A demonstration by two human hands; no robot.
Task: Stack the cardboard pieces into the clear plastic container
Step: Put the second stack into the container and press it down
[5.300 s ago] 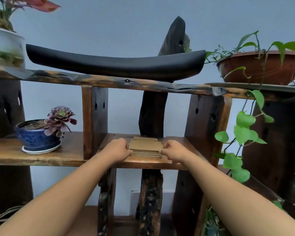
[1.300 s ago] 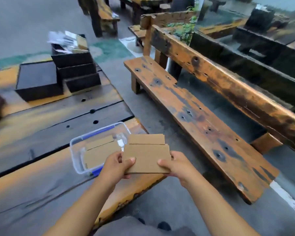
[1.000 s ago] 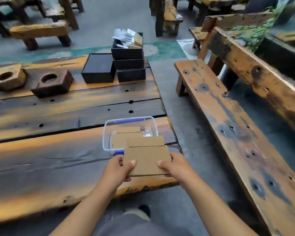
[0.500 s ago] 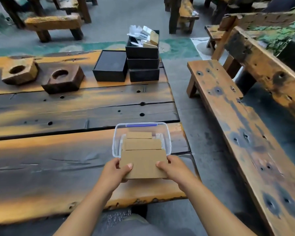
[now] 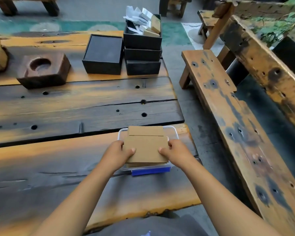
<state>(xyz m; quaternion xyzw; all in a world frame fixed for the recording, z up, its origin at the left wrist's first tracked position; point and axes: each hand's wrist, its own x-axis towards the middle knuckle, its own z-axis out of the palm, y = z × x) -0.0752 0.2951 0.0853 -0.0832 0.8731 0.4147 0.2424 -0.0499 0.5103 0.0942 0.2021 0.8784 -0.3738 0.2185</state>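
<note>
Both hands' grip, left hand (image 5: pixel 117 155) and right hand (image 5: pixel 176 153), clamps flat brown cardboard pieces (image 5: pixel 146 149) over the clear plastic container (image 5: pixel 174 133).

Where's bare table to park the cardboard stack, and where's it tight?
Free: the planks between the wooden block and the clear container, and the table's near plank left of the left hand. Crowded: the far edge, with black boxes.

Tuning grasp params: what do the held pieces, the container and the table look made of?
Cardboard pieces: matte brown, probably corrugated; layered edges show at the near side, held by left hand and right hand.
Container: clear glossy plastic, see-through rim, blue clip on the near side.
Table: thick wood planks, orange and charred-black, knotholes and cracks, slight sheen.
</note>
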